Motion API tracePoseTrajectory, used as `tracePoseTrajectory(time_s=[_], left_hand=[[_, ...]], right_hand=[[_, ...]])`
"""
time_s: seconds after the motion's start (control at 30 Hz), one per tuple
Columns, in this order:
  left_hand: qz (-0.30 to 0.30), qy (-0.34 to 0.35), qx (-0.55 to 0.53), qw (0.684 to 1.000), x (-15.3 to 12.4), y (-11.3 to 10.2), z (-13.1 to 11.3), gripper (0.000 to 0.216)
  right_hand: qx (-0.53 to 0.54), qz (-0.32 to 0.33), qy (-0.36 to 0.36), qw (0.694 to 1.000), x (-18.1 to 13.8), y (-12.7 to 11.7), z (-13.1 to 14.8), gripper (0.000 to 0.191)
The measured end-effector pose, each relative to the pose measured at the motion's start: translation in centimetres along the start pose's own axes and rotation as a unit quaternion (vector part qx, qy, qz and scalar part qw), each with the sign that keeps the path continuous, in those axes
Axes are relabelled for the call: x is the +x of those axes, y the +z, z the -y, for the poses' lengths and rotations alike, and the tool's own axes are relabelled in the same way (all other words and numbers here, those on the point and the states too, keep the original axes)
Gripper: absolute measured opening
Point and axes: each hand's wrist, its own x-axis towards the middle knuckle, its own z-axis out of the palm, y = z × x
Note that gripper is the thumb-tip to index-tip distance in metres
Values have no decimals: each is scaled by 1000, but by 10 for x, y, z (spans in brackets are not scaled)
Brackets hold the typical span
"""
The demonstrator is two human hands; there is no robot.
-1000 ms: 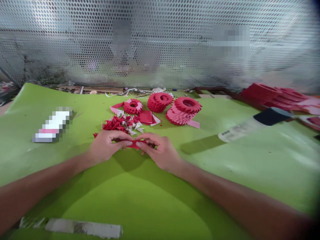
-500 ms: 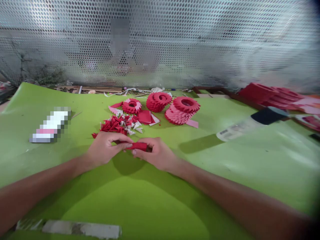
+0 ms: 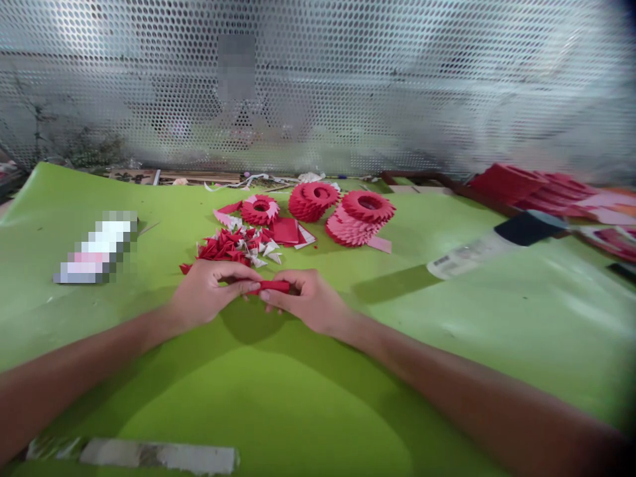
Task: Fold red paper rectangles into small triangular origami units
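Observation:
A small folded strip of red paper [image 3: 276,286] is pinched between my two hands above the green table. My left hand [image 3: 206,291] grips its left end between thumb and fingers. My right hand [image 3: 313,299] holds the other end, thumb in front and fingers behind. Just beyond my left hand lies a heap of red and white folded paper pieces [image 3: 226,246]. Behind the strip sit flat red paper squares [image 3: 285,231]. Farther back are a small red and pink paper ring [image 3: 260,209], a red ring stack [image 3: 312,201] and a red-over-pink stack [image 3: 358,218].
A clear bottle with a black cap [image 3: 491,242] lies at the right. A blurred-out phone-like object [image 3: 97,248] is at the left. Red paper stacks [image 3: 534,189] stand at the far right. Tape [image 3: 159,455] sticks to the front of the green sheet [image 3: 278,411]. Perforated metal mesh [image 3: 318,79] closes the back.
The red paper strip looks narrower between my fingers, and my right thumb has moved slightly up and left over it. The whole view has shifted a little.

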Motion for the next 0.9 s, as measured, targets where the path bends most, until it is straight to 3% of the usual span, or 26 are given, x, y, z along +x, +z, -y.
tracePoseTrajectory(time_s=[0.2,0.33,0.43,0.9], left_hand=[[11,-2,-40,999,2,2,5,25],[39,-21,-80,996,3,2,6,46],[58,-26,-104,993,3,2,4,48],[17,-76,-55,995,5,-14,-3,53]], right_hand=[[-12,-13,13,1000,0,1,2,28],[-31,-37,14,999,0,0,3,24],[-32,-44,10,998,1,-1,3,23],[-2,-76,-12,997,5,-12,-3,33]])
